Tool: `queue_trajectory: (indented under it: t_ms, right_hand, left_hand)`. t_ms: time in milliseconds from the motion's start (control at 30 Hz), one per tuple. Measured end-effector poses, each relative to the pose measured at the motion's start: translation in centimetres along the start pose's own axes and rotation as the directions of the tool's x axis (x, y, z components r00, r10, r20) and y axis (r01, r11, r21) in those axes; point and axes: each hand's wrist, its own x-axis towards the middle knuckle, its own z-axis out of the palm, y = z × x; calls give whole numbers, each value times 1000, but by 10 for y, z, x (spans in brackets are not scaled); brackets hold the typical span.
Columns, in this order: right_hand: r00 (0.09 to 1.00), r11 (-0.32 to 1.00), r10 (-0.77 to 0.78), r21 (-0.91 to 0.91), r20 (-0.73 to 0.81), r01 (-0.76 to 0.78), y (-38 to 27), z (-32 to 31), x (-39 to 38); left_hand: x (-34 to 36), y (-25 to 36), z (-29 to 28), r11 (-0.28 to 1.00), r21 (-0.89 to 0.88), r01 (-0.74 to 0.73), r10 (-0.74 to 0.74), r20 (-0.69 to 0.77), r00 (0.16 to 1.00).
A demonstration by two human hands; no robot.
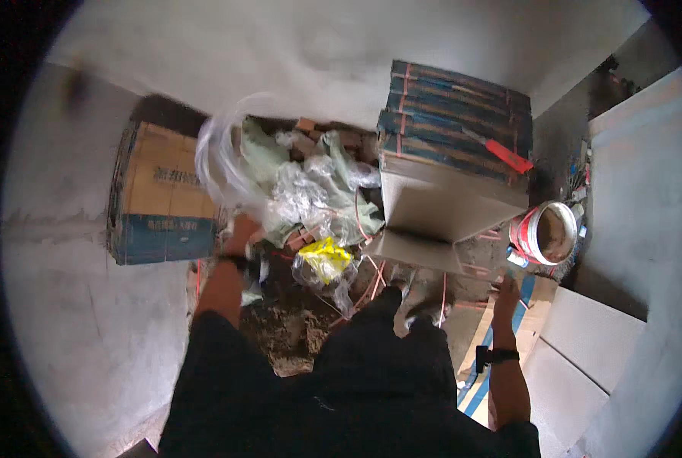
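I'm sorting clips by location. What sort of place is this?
Probably a room being built or renovated: it has bare grey walls, loose bricks and a grimy bucket.

bare grey walls (295, 46) | brown, littered floor (291, 328), perhaps dirt | uneven light, shadowed corners

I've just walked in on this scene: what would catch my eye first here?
Probably the crumpled yellow plastic, bright against the dim floor near the middle of the view. Next comes the red-handled tool lying on the stack of blue-and-brown cartons, with a red-and-white bucket to the right. On the left, a blurred loop of clear plastic arcs above the left hand.
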Motion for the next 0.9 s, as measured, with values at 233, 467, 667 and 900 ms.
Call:
queue_trajectory:
  t_ms: [233,467,667,900]
  right_hand:
    - [986,987,-161,-9,43,162,48,-14,21]
    - [944,904,-331,-292,-10,313,11,4,60]
    - [993,968,-91,227,-69,104,-38,44,104]
    - [974,970,-226,-99,-31,222,-37,60,122]
  left_hand:
    - [49,86,-16,769,-608,-195,106,-180,978]
    - [58,136,-83,857,-445,-259,119,-318,941]
    - [28,154,-112,629,-745,-221,-35,-311,950]
    - [10,173,-117,814,-460,-354,130,-451,883]
